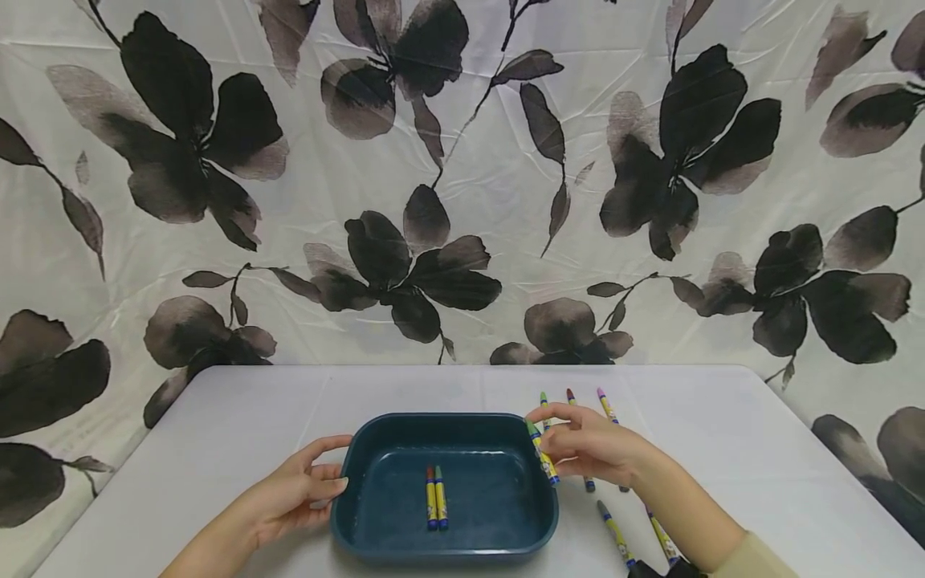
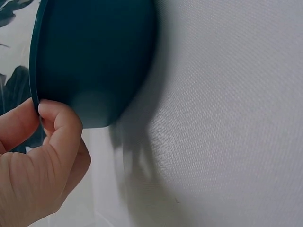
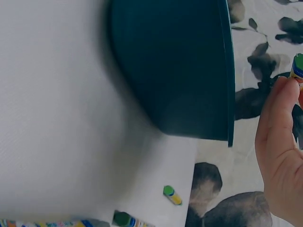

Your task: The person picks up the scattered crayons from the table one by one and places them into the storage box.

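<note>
A dark teal rectangular tub (image 1: 448, 554) stands on the table. My left hand (image 1: 299, 490) pinches its left rim between thumb and fingers, as the left wrist view also shows, with the tub's outer wall (image 2: 94, 56) beyond. In my right hand (image 1: 596, 445) is a green crayon (image 1: 541, 453) with a yellow and blue wrapper, pinched at the tub's right rim. From the right wrist view, the crayon's green end (image 3: 298, 64) sticks up past the fingertips, above rim level. Inside the tub, a red-brown crayon (image 1: 431, 498) and a green crayon (image 1: 441, 498) lie side by side.
Right of the tub lie several more crayons: a light green one (image 1: 544, 398), a dark red one (image 1: 571, 396), a pink one (image 1: 604, 401), a grey-green one (image 1: 614, 530) and another (image 1: 661, 536). A floral cloth (image 1: 462, 177) hangs behind the white table (image 1: 289, 401).
</note>
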